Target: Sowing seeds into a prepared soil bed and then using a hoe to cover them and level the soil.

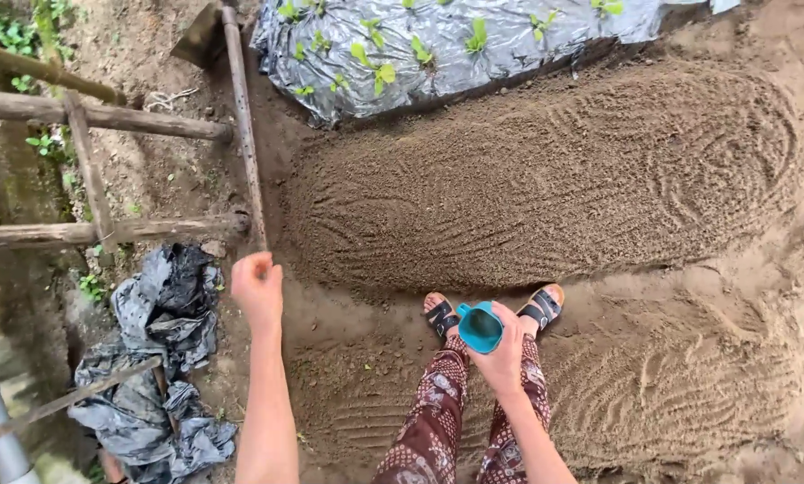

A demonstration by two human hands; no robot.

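Left hand (pixel 258 285) closed around lower end of tool handle (pixel 243 125); long axis runs up and away to blade. Right hand (pixel 501 351) gripping teal cup (pixel 480 327) above feet, beside raked bed (pixel 545 179).

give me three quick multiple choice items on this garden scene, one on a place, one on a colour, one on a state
1. Where does the crumpled plastic sheet lie?
A. on the raked bed
B. on the ground at the left, below the left hand
C. over the seedlings

2. What colour is the cup?
A. red
B. white
C. teal

3. How is the left hand?
A. closed at the end of the long handle
B. flat on the soil
C. holding the cup

Answers
1. B: the sheet lies in a heap beside the wooden rails, left of the left arm.
2. C: the cup in the right hand is teal inside and out.
3. A: its fingers curl at the lower end of the handle.
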